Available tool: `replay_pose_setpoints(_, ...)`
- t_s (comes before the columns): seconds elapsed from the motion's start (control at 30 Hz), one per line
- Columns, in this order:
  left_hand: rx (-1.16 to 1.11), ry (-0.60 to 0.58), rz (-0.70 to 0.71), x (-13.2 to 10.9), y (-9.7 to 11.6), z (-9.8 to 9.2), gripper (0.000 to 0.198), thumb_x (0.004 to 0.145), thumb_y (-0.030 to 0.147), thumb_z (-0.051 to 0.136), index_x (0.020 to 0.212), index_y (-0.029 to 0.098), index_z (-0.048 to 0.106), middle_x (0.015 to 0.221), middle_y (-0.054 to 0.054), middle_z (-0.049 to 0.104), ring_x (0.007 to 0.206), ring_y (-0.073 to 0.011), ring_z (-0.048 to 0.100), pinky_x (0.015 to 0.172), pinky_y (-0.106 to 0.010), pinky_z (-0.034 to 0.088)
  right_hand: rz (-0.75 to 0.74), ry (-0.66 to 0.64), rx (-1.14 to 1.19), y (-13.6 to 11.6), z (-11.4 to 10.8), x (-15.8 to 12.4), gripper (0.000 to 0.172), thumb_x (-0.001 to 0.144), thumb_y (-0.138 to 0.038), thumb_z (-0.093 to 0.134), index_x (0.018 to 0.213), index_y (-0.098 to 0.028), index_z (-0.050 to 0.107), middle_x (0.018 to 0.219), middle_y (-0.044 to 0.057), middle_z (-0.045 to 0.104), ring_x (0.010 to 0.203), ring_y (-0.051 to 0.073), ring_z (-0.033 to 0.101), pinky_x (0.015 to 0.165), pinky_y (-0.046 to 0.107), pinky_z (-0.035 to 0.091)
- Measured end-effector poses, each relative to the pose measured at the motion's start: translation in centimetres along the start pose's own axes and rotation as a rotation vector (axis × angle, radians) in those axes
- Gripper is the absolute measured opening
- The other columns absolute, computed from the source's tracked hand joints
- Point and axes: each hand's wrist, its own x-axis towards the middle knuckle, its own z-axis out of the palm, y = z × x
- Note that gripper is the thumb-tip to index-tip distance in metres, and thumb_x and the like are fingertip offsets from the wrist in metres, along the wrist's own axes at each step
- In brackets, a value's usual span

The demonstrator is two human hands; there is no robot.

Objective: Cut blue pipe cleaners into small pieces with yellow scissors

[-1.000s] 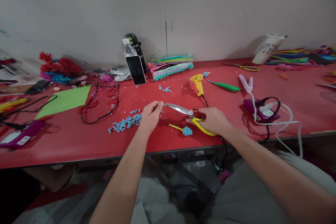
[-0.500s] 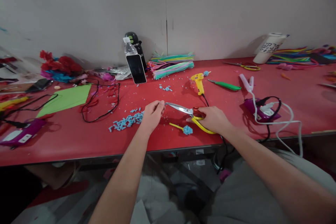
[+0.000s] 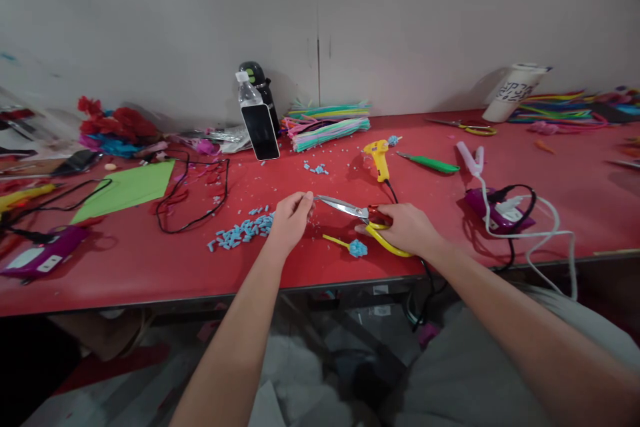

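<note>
Yellow-and-red-handled scissors (image 3: 346, 208) are gripped in my right hand (image 3: 407, 227) over the red table (image 3: 307, 260), tips just beside my left hand (image 3: 291, 217), whose fingertips pinch something too small to identify. A slip while closing could nip them.

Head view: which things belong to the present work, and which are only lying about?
Probably in the work:
scissors, in the right hand;
small blue pieces, beside the left hand;
yellow-stemmed blue cluster;
glue gun, perhaps.

Probably just lying about:
phone;
white cup;
green sheet;
red ruffled bunch.
</note>
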Motion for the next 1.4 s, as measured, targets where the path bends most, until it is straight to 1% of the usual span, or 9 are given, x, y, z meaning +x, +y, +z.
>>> replay_pose_setpoints(0.4,-0.047,-0.015,-0.007,-0.03,0.04,0.03,0.037,0.086,0.048,0.048,0.068,0.016,0.055,0.059,0.000,0.053,0.057,-0.0111,0.049,0.056,-0.022,0.038,0.004,-0.009,-0.016,0.05,0.15,0.07,0.050,0.071,-0.072,0.049,0.065,-0.023,0.059,0.069,0.003,0.064,0.062,0.017,0.057,0.050,0.026,0.026)
replay_pose_setpoints(0.6,-0.050,-0.023,-0.010,-0.06,0.00,0.02,0.038,0.086,0.049,0.048,0.069,0.016,0.056,0.060,0.000,0.053,0.056,-0.0109,0.049,0.056,-0.022,0.039,0.006,-0.024,-0.010,-0.15,-0.16,0.11,0.051,0.071,-0.073,0.049,0.064,-0.024,0.057,0.068,0.003,0.064,0.063,0.017,0.058,0.050,0.025,0.027)
replay_pose_setpoints(0.77,-0.059,-0.024,-0.008,0.01,-0.13,0.03,0.037,0.086,0.048,0.047,0.069,0.016,0.055,0.060,0.000,0.053,0.057,-0.0109,0.049,0.056,-0.022,0.039,0.034,-0.029,-0.027,-0.17,-0.16,0.21,0.052,0.071,-0.073,0.048,0.063,-0.024,0.057,0.068,0.004,0.065,0.063,0.018,0.058,0.050,0.025,0.026)
replay_pose_setpoints(0.9,-0.033,-0.015,-0.001,-0.03,0.01,0.06,0.037,0.088,0.045,0.045,0.066,0.016,0.052,0.058,0.001,0.051,0.056,-0.0103,0.047,0.056,-0.022,0.037,0.026,-0.005,-0.021,0.01,0.07,0.10,0.051,0.073,-0.072,0.047,0.065,-0.023,0.059,0.069,0.005,0.065,0.062,0.017,0.058,0.050,0.025,0.025)
replay_pose_setpoints(1.07,0.001,0.003,-0.011,-0.15,0.35,0.10,0.039,0.088,0.044,0.044,0.061,0.017,0.048,0.054,0.002,0.046,0.052,-0.0097,0.043,0.053,-0.022,0.034,-0.008,-0.002,-0.006,0.19,0.18,-0.08,0.050,0.073,-0.072,0.047,0.066,-0.023,0.056,0.070,0.003,0.064,0.062,0.017,0.057,0.050,0.025,0.025)
replay_pose_setpoints(1.4,0.006,-0.004,-0.016,-0.12,0.21,0.14,0.039,0.087,0.046,0.044,0.062,0.017,0.050,0.056,0.001,0.049,0.054,-0.0102,0.046,0.054,-0.022,0.035,0.005,-0.013,-0.006,-0.08,0.03,-0.01,0.048,0.071,-0.071,0.050,0.065,-0.024,0.057,0.069,0.003,0.065,0.064,0.018,0.058,0.050,0.025,0.027)
